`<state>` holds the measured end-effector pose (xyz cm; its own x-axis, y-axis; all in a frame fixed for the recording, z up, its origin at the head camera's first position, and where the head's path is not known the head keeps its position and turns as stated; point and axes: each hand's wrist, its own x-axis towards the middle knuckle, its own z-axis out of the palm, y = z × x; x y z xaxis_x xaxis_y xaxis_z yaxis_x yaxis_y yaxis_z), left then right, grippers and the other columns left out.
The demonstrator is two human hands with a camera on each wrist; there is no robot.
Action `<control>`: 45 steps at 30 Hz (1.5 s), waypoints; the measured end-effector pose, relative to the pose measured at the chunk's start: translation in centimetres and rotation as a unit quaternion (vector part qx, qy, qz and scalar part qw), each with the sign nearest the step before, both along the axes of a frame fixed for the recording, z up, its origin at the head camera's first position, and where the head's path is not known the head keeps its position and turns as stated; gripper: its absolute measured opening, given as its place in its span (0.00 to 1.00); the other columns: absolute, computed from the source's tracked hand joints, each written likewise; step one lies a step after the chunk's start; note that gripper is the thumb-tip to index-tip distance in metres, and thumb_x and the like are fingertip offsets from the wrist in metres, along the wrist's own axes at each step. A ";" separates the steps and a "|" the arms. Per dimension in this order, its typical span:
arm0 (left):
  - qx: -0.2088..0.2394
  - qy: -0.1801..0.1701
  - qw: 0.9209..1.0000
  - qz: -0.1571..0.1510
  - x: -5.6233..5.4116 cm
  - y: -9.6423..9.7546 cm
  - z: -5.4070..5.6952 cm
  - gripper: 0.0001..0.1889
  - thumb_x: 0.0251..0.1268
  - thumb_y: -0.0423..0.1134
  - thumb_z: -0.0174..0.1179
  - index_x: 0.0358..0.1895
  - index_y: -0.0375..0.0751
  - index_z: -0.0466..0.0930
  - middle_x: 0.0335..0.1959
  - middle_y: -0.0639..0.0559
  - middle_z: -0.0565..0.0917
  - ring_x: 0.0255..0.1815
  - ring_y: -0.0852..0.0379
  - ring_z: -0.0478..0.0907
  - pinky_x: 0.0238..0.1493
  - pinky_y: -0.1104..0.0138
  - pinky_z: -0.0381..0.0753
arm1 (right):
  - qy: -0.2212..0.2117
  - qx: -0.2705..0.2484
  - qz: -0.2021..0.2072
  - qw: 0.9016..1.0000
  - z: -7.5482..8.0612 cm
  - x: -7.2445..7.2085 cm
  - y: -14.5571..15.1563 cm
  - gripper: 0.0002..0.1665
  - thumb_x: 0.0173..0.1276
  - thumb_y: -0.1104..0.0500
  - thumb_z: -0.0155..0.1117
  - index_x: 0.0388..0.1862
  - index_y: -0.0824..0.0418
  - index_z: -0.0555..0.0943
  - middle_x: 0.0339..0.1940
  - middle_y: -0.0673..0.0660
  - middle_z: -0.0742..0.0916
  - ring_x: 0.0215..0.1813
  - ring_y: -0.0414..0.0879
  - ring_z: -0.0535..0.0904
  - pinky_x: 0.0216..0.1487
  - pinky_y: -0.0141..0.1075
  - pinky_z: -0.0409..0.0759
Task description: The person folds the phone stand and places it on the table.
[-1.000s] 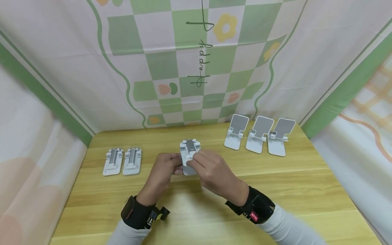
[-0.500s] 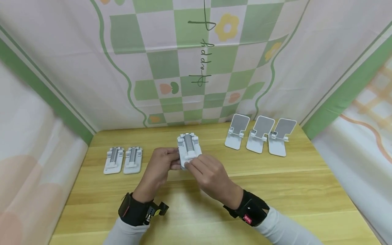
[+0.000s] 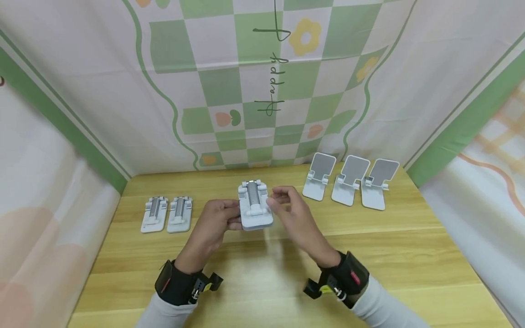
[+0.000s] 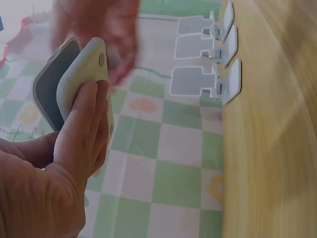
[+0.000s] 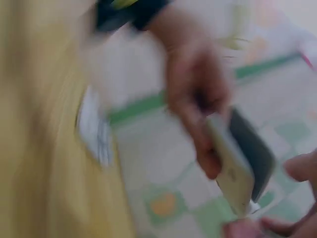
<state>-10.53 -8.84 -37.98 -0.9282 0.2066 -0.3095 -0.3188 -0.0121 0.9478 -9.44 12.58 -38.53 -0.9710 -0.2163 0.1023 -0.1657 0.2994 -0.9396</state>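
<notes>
My left hand (image 3: 215, 218) grips a white folding phone stand (image 3: 255, 219) by its left side, raised over the table's middle. Its grey hinged arm faces up in the head view. Seen from the left wrist, the stand's white base (image 4: 81, 67) and its grey-faced panel (image 4: 52, 82) lie nearly parallel with a narrow gap. My right hand (image 3: 298, 216) is at the stand's right edge, thumb close to it and fingers loosely bent, holding nothing. In the right wrist view, blurred, the right-hand fingers (image 5: 302, 225) spread around the stand's far end.
Two folded phone stands (image 3: 154, 216) (image 3: 179, 216) lie side by side at the table's left. Three unfolded phone stands (image 3: 319, 177) (image 3: 349, 180) (image 3: 378, 184) stand at the back right with panels raised. A patterned curtain (image 3: 221, 86) hangs behind the wooden table (image 3: 410, 255).
My right hand has let go of the stand's near end and moved to its right side, its fingers loosening. The stand, still in the left hand, was raised and tilted slightly.
</notes>
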 end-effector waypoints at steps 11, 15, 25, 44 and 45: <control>0.024 -0.010 0.999 -0.032 0.2 -0.1 -0.2 0.19 0.79 0.30 0.48 0.65 0.21 0.74 0.53 0.30 0.86 0.42 0.55 0.90 0.46 0.65 0.89 | -0.269 -0.171 0.110 0.942 -0.1 -1.2 1.4 0.30 0.82 0.56 0.50 0.74 0.73 0.62 0.65 0.65 0.78 0.58 0.45 0.80 0.61 0.39 0.81; 0.052 -0.016 0.998 -0.041 0.2 -0.3 -0.2 0.21 0.81 0.33 0.43 0.64 0.18 0.73 0.46 0.36 0.89 0.39 0.56 0.90 0.46 0.63 0.89 | -0.266 -0.172 0.117 0.941 -0.2 -1.2 1.5 0.30 0.82 0.56 0.50 0.73 0.74 0.62 0.64 0.65 0.78 0.57 0.44 0.81 0.61 0.39 0.81; 0.016 0.000 0.998 -0.060 0.2 -0.4 -0.1 0.22 0.79 0.38 0.54 0.63 0.21 0.75 0.49 0.35 0.88 0.42 0.56 0.89 0.44 0.68 0.88 | -0.261 -0.170 0.113 0.944 -0.4 -1.3 1.4 0.29 0.81 0.56 0.52 0.72 0.74 0.64 0.62 0.64 0.80 0.56 0.44 0.82 0.60 0.39 0.82; -0.168 0.061 0.984 -0.016 0.5 0.8 -0.2 0.19 0.77 0.39 0.57 0.61 0.28 0.79 0.44 0.41 0.88 0.37 0.54 0.86 0.37 0.63 0.89 | -0.234 -0.148 0.083 0.957 -2.0 -0.9 0.6 0.23 0.75 0.65 0.59 0.62 0.77 0.68 0.45 0.60 0.84 0.44 0.45 0.84 0.47 0.35 0.86; -0.207 0.073 0.976 -0.013 0.5 1.1 0.0 0.21 0.77 0.42 0.57 0.61 0.29 0.79 0.43 0.42 0.88 0.35 0.54 0.85 0.34 0.64 0.87 | -0.231 -0.144 0.076 0.959 -2.1 -0.9 0.3 0.22 0.75 0.66 0.59 0.61 0.77 0.68 0.44 0.59 0.83 0.43 0.45 0.84 0.46 0.35 0.86</control>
